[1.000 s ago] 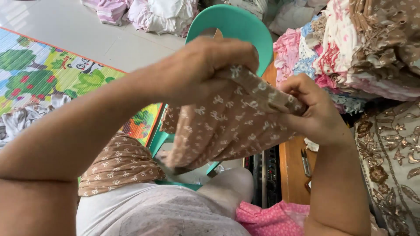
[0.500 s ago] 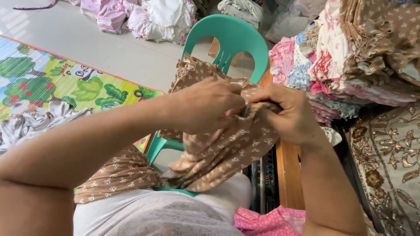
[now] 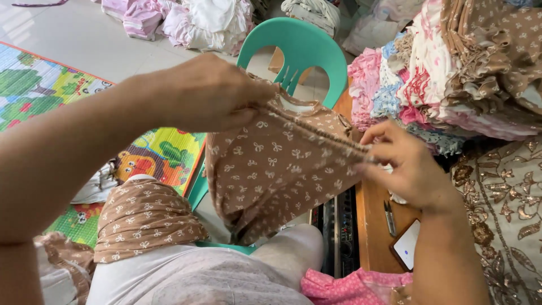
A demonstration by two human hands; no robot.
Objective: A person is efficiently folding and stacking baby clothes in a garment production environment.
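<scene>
Left hand (image 3: 212,93), right hand (image 3: 403,166) stretch one brown garment (image 3: 276,169); one chair (image 3: 302,48).

I see my left hand (image 3: 212,93) and right hand (image 3: 409,169) stretching a brown garment (image 3: 276,169) of soft matt cloth printed with pale bows. Beyond it, the teal chair (image 3: 299,48) looks like smooth, slightly glossy plastic. At right, the bench (image 3: 375,226) shows bare wood, carrying a glossy phone (image 3: 407,245) and metal snips (image 3: 389,217). The far floor (image 3: 84,39) is shiny tile; the play mat (image 3: 34,85) at left looks matt foam.

Bare forearms (pale shorts (image 3: 197,277))
</scene>
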